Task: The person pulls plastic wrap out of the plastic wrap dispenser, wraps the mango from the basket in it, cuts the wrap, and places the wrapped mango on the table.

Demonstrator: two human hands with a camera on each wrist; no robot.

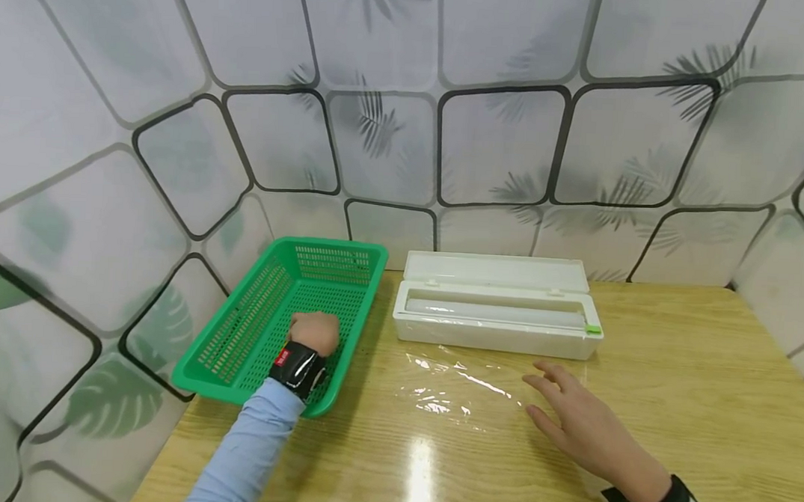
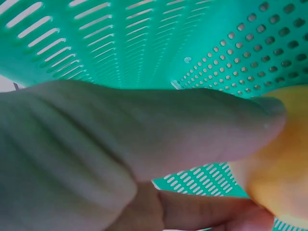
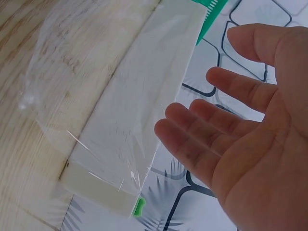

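Observation:
Down inside the green plastic basket (image 1: pixel 197 380), my left hand (image 1: pixel 314 332) grips a smooth, rounded yellow-orange object (image 2: pixel 284 163). Thumb and fingers close on it in the left wrist view; its kind is unclear, and the hand hides it from the head view. My right hand (image 1: pixel 586 424) is held over the table at the right with fingers spread, holding nothing. Near its fingertips, a sheet of clear cling film (image 1: pixel 436 395) extends from the white cling film dispenser (image 1: pixel 492 339) across the wood. The dispenser's lid (image 1: pixel 495 271) stands raised, with the film roll (image 1: pixel 494 312) visible inside.
The wooden table (image 1: pixel 693 368) runs back to a patterned curtain (image 1: pixel 501 143) behind the basket and dispenser. A green slider (image 1: pixel 593 329) sits at the dispenser's right end. The basket is at the left, a short gap from the dispenser.

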